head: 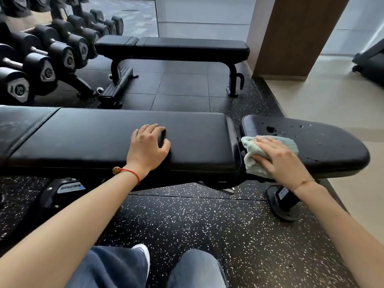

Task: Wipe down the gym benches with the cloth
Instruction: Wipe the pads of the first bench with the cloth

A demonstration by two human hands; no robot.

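- The near bench (116,140), a long black padded gym bench, runs left to right across the view; every place below is given from it.
- At its right end, across a narrow gap, sits the rounded seat pad (324,142), dotted with droplets.
- The right hand (280,156) presses a pale green cloth (255,163) flat onto the seat pad's left part, fingers spread over it and thumb tucked along the bunched near edge.
- The left hand (148,144) rests on the bench's long pad, fingers loosely curled, holding nothing.
- To wipe well, I judge: keep the palm flat, sweep outward toward the seat pad's rounded right tip in overlapping passes, catching the droplets and the seam.
- Beyond the near bench stands a second flat bench (193,47), probably not yet wiped.
- Beyond its left end, a dumbbell (17,89) reads "25".
- A frame label (70,187) below the bench reads "NAUTILUS", upside down.
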